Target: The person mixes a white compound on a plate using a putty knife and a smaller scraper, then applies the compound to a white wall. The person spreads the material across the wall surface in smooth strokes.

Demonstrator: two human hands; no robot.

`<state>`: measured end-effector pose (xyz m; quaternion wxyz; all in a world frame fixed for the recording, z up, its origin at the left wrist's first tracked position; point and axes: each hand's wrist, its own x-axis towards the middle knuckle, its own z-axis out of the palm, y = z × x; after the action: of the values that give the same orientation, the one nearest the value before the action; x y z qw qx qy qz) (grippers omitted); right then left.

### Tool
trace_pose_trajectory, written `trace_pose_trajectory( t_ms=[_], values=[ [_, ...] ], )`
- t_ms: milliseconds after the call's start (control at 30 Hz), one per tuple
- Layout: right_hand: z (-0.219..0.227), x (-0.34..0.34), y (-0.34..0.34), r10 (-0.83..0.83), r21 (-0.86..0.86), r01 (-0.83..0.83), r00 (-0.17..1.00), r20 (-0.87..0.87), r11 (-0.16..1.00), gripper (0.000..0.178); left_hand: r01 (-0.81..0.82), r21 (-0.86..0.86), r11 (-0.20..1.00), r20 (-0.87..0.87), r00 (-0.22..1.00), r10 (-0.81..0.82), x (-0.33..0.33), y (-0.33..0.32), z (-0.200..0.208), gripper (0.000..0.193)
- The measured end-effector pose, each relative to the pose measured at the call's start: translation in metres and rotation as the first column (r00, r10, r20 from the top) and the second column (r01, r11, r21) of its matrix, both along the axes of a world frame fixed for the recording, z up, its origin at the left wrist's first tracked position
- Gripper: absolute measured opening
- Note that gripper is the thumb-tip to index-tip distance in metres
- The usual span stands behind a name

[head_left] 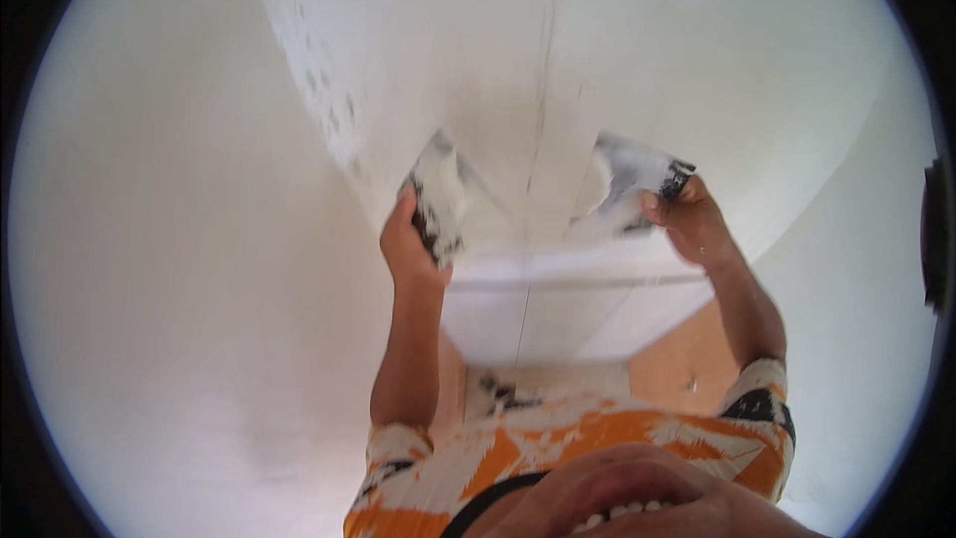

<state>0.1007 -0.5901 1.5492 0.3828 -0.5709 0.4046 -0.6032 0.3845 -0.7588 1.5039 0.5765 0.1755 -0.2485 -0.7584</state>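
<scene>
My left hand (406, 244) is closed round the dark edge of a wide putty knife (445, 184), whose face carries a smear of pale putty. My right hand (694, 222) grips a second wide putty knife (629, 167) by its dark edge, thumb on the near face. White putty (596, 184) clings to the left part of that blade. Both blades are tilted and held apart before a white surface (478, 50). Blur leaves it unclear whether either blade touches that surface.
A thin dark line (544, 80) runs down the white surface between the blades. Dark spots (324, 90) mark its left edge, beside a plain pale wall (199, 239). Below my hands are a white panel (568, 324) and an orange-brown panel (677, 364). A dark object (934, 239) shows at far right.
</scene>
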Motion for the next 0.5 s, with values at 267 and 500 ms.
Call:
trace_pose_trajectory(
  t_ms=[267, 500],
  values=[
    [0.188, 0.037, -0.013, -0.438, -0.644, 0.336, 0.899, 0.0, 0.688, 0.033, -0.043, -0.348, 0.937, -0.138, 0.99, -0.006, -0.018, -0.065, -0.099, 0.043],
    [0.455, 0.029, -0.068, -0.954, -0.945, 0.222, -0.236, 0.187, -0.24, 0.036, -0.097, -0.409, 0.908, -0.232, 0.973, -0.001, -0.052, -0.066, -0.091, 0.039]
  ],
)
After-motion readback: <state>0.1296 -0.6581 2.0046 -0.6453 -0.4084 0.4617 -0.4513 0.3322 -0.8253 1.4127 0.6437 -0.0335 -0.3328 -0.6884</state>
